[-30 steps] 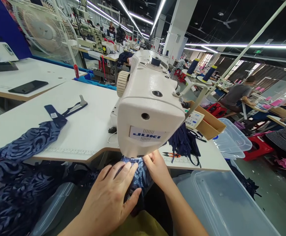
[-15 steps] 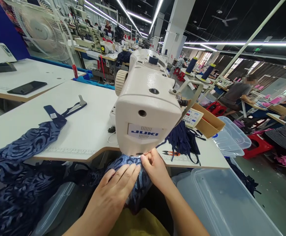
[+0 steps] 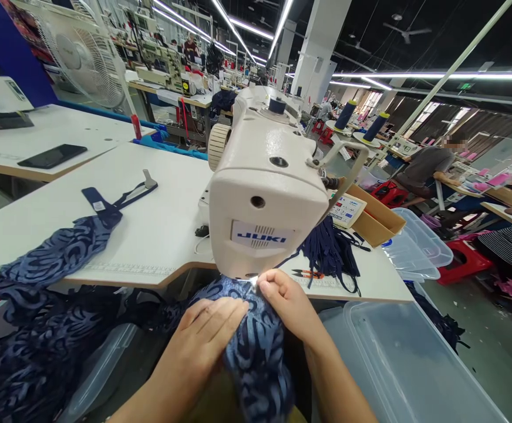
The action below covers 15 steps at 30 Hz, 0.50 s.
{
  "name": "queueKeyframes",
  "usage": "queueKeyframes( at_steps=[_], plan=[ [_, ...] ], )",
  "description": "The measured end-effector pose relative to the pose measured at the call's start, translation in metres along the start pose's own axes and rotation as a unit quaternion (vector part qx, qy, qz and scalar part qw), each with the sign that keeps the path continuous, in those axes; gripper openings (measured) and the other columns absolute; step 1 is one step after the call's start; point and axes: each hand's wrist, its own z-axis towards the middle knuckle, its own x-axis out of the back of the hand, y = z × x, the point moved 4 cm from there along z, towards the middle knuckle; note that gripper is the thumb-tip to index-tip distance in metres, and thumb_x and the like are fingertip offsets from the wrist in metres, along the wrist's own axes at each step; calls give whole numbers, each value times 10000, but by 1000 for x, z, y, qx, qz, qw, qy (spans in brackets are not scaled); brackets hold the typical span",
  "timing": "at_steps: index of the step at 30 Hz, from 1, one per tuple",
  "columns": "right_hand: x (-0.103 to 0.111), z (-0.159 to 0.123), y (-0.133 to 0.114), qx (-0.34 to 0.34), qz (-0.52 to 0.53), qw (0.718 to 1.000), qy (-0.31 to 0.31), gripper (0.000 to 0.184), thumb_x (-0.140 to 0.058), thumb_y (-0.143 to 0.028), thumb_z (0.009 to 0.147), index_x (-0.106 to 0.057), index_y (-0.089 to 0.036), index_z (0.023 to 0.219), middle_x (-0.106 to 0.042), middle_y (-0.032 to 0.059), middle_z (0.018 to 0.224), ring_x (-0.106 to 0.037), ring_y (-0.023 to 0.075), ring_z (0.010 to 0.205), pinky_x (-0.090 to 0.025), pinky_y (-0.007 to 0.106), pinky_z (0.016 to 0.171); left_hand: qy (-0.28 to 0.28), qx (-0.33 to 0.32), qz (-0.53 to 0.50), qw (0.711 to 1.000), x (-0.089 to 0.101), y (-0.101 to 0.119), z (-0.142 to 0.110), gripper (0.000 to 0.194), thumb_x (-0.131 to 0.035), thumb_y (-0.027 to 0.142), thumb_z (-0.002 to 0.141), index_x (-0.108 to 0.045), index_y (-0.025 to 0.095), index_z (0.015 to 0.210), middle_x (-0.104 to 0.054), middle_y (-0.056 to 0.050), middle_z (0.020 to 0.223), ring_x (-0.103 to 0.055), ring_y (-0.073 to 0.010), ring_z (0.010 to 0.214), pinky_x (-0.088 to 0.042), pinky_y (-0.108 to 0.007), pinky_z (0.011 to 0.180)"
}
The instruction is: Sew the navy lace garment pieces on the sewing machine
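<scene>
A navy and light-blue patterned lace garment (image 3: 260, 346) runs from under the head of a white JUKI sewing machine (image 3: 267, 188) down toward my lap. My left hand (image 3: 212, 329) rests on it with fingers lying flat and together, the thumb hidden. Close below the machine head, my right hand (image 3: 289, 302) pinches the garment's edge between thumb and curled fingers. The needle and presser foot are hidden behind the head; a small light shines there. Just right of my right hand, orange-handled thread snips (image 3: 307, 274) lie on the table.
More patterned garments (image 3: 57, 249) lie across the left table edge and hang into a bin. Navy straps (image 3: 326, 249) are heaped beside the control panel (image 3: 347, 210). A phone (image 3: 52, 156) lies far left. Clear plastic tubs (image 3: 410, 352) stand at right. People sit at other machines.
The garment has shifted and now hangs further down to the right, below my hands. My right hand has moved slightly right; my left hand still lies on the fabric.
</scene>
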Motion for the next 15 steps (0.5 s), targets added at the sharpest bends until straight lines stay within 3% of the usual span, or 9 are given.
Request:
queueKeyframes(
  at_steps=[2, 5, 7, 9, 12, 15],
  plan=[
    [2, -6, -1, 4, 19, 998, -58, 229, -494, -353, 920, -605, -218, 1067, -561, -20, 738, -524, 126, 653, -421, 233, 605, -11, 37, -84, 996, 7, -2, -4, 342, -399, 182, 963, -543, 224, 1270, -655, -18, 1201, -586, -119, 1126, -361, -227, 1053],
    [0, -16, -10, 79, -15, 991, -110, 353, -613, -308, 857, -600, -273, 1209, -580, 23, 951, -565, 148, 815, -481, 273, 738, -27, 134, -174, 975, 14, -2, -8, 338, -443, 128, 930, -568, 273, 1209, -653, 24, 1165, -623, -87, 1072, -412, -138, 1011],
    [-4, -23, -18, 145, -33, 983, -111, 269, -658, -284, 831, -668, -274, 1100, -544, 56, 1127, -550, 179, 1008, -458, 323, 901, -37, 154, -216, 963, 16, 0, -8, 368, -463, 87, 897, -590, 290, 1177, -667, 29, 1130, -642, -95, 1043, -441, -144, 996],
    [-9, -29, -23, 177, -4, 978, -113, 113, -644, -309, 847, -689, -249, 933, -564, 63, 1159, -539, 198, 1091, -414, 373, 990, -65, 143, -251, 955, 16, 2, -7, 400, -434, 65, 872, -613, 285, 1154, -684, 8, 1097, -659, -120, 1011, -490, -173, 954],
    [-13, -36, -24, 135, 76, 978, -137, 184, -623, -412, 852, -621, -229, 846, -631, 44, 930, -602, 188, 902, -477, 357, 877, -75, 122, -283, 948, 22, 4, -7, 465, -417, 37, 824, -603, 304, 1156, -680, -15, 1106, -667, -148, 996, -541, -217, 894],
    [-12, -41, -24, 44, 95, 987, -119, 218, -597, -433, 863, -573, -220, 899, -555, 4, 788, -531, 137, 690, -457, 252, 646, -14, 70, -252, 965, 37, 8, -15, 574, -461, 28, 782, -536, 386, 1224, -660, 2, 1167, -624, -178, 1091, -541, -310, 939]
  ],
)
